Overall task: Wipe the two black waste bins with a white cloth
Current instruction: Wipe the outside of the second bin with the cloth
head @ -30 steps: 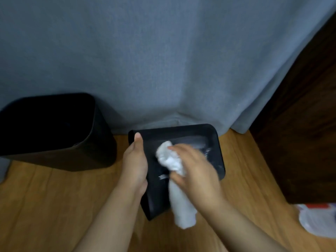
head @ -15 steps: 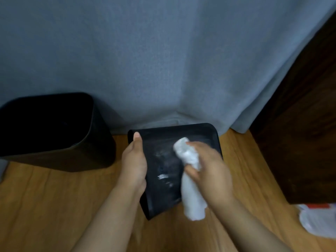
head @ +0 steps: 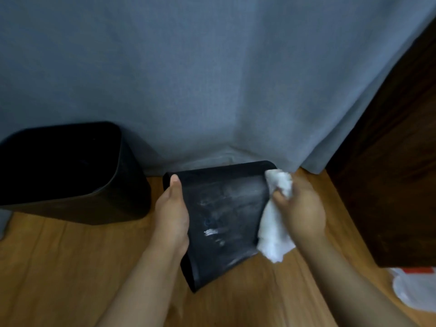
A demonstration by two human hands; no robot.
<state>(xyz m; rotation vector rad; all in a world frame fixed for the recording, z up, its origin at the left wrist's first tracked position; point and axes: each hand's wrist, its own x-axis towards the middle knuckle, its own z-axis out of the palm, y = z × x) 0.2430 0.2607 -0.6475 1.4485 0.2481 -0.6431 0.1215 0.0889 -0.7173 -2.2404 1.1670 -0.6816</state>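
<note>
Black and smooth, the small plastic waste bin (head: 224, 223) lies tipped on the brown wooden floor (head: 59, 267), its side facing up with pale smears. The left hand (head: 172, 215) grips its left edge. The right hand (head: 299, 208) pinches a crumpled white cloth (head: 274, 223) against the bin's right edge. A bigger black plastic bin (head: 68, 171) stands upright at the far left, before a grey-blue curtain (head: 212, 79).
</note>
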